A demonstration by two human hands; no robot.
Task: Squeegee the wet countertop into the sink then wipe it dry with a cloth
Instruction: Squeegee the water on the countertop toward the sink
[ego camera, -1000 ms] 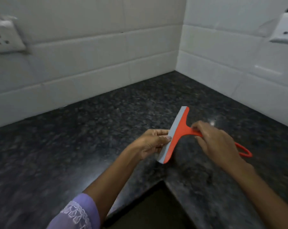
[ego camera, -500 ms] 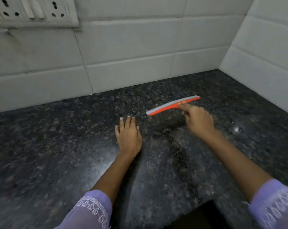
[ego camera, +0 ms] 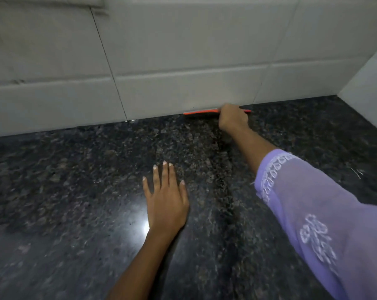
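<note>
The orange squeegee (ego camera: pixel 201 112) lies with its blade along the far edge of the dark speckled granite countertop (ego camera: pixel 75 191), right against the tiled wall. My right hand (ego camera: pixel 233 119) is stretched out and closed around its handle, which hides most of it; an orange tip shows to the right of my hand. Nearer to me, my left hand (ego camera: pixel 167 200) rests flat on the countertop with fingers spread and nothing in it. The sink and the cloth are out of view.
White wall tiles (ego camera: pixel 172 50) run along the back, and a second tiled wall (ego camera: pixel 371 68) closes the corner at the right. A bright light reflection (ego camera: pixel 145 229) shines on the granite by my left wrist.
My right hand has pushed the squeegee away from mid-counter to the back wall. My left hand let go of the blade a second ago and stays flat on the counter.
</note>
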